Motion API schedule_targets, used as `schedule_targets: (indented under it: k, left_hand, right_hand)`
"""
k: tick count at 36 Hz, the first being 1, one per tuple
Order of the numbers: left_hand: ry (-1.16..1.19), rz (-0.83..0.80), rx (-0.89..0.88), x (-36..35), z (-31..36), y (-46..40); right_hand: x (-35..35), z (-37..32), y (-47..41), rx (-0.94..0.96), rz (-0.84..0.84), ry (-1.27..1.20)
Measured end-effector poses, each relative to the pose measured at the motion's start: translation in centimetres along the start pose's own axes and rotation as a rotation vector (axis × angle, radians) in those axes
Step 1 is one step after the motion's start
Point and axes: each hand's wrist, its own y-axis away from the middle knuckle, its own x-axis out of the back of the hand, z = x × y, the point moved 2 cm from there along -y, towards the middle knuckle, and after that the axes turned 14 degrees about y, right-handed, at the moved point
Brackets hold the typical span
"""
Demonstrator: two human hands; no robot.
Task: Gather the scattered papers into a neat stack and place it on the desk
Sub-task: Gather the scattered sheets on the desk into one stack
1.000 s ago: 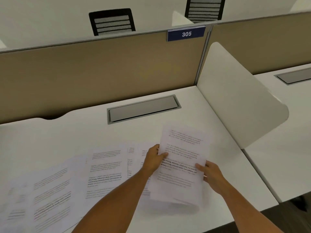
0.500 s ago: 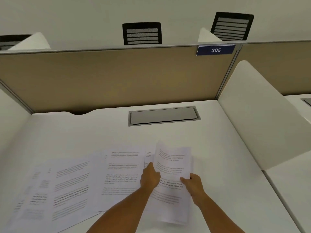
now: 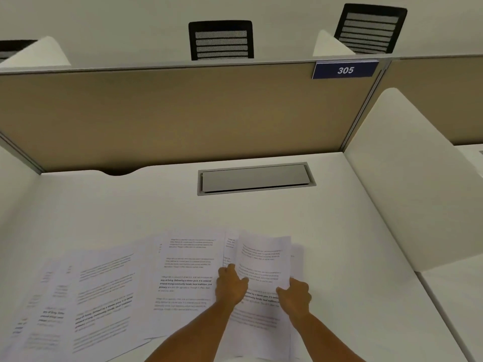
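Several printed white sheets lie fanned across the near half of the white desk [image 3: 326,231]. The scattered papers [image 3: 104,291] overlap one another from the left edge to the middle. On the right, a small stack of sheets [image 3: 264,262] is held at both sides: my left hand [image 3: 231,286] grips its left edge and my right hand [image 3: 296,296] grips its right edge. The stack rests low over the desk, and its lower part overlaps another sheet beneath it.
A grey cable-tray lid [image 3: 256,178] is set into the desk behind the papers. A tan partition [image 3: 183,113] with a blue 305 sign [image 3: 345,70] closes the back. A white side divider [image 3: 418,184] stands on the right. Black chairs [image 3: 221,40] show beyond.
Both hands have carried the held sheets leftward and lower, toward the fanned papers. The camera view has swung left, so the left corner of the desk is in sight.
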Motion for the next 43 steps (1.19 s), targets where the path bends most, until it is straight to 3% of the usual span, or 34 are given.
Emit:
schedule_targets:
  k: [3,14,24,30,36,43]
  left_hand:
    - [-0.03,0.0,0.057,0.2,0.0,-0.7]
    - [-0.188,0.02,0.049,-0.4,0.0,-1.9]
    - [-0.209,0.047,0.127,-0.7,0.2,-2.6]
    - [0.011,0.112,0.114,-0.7,-0.1,-2.3]
    - [0.152,-0.05,0.025,-0.6,-0.6,-1.6]
    - [0.282,-0.07,-0.07,-0.1,-1.2,0.2]
  right_hand:
    - [0.6,-0.6,0.5,-0.072,0.022,0.177]
    - [0.3,-1.2,-1.1,-0.162,0.01,0.295]
    - [0.2,-1.0,-1.7,-0.144,0.044,0.078]
    - [0.4,-0.2,-1.5,-0.231,-0.056,-0.14]
    - [0.0,0.9,-1.7,-0.165,-0.11,-0.258]
    - [0.8,1.3,0.2,-0.08,-0.171,-0.35]
